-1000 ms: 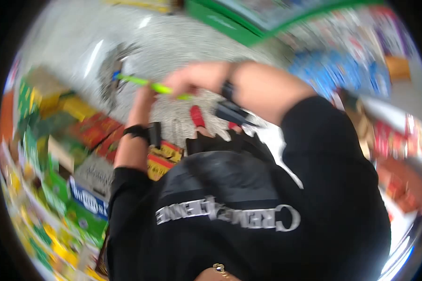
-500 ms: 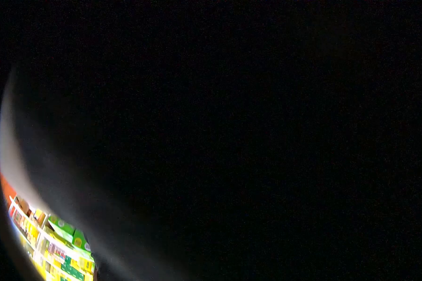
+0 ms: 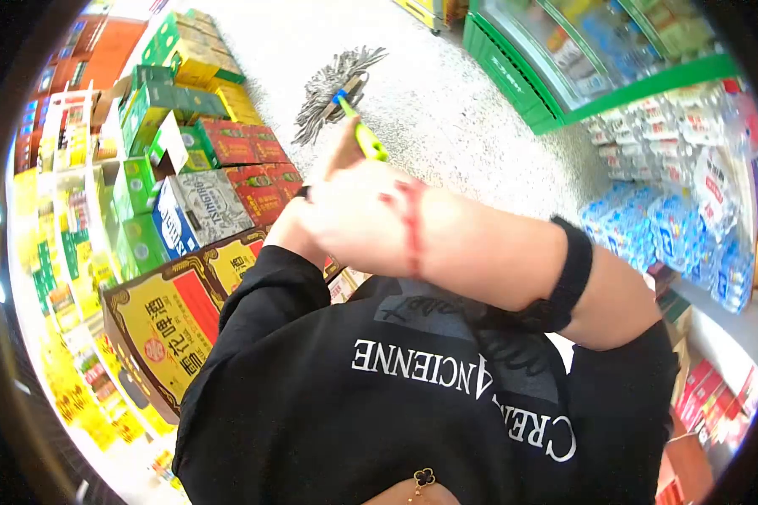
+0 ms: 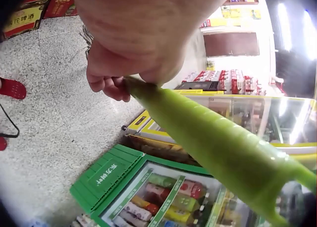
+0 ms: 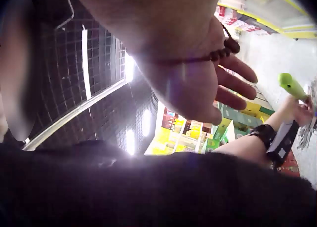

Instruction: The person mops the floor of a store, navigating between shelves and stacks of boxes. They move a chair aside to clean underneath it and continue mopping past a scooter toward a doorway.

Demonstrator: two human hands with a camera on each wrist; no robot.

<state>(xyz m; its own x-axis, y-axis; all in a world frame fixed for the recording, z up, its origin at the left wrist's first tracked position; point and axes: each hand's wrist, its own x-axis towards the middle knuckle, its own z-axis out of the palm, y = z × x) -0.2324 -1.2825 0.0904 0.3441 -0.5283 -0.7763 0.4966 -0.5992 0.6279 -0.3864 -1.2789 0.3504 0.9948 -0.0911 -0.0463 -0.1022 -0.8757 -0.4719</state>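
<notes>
A mop with a lime-green handle (image 4: pixel 213 138) and a grey string head (image 3: pixel 328 93) stands out over the floor, its strands spread on the speckled surface. My left hand (image 4: pixel 138 39) grips the handle near its end, fingers curled round it. In the right wrist view that same left hand (image 5: pixel 301 110) appears farther off, below the handle's rounded tip. My right hand (image 5: pixel 190 83) holds nothing; its fingers are loosely extended, apart from the mop. Seen from the head, the right hand (image 3: pixel 362 210) crosses in front of the left wrist and hides part of it.
Stacked beer cartons (image 3: pixel 202 210) and stocked shelves (image 3: pixel 67 244) line the left side. A green-framed drinks cooler (image 3: pixel 514 76) stands at the far right, with packs of bottled water (image 3: pixel 665 227) nearer. Terrazzo floor (image 3: pixel 446 93) lies between.
One second ago both hands were at the green handle; now the right hand is off it. Half a second ago something dark covered most of the head view, which now shows the shop again.
</notes>
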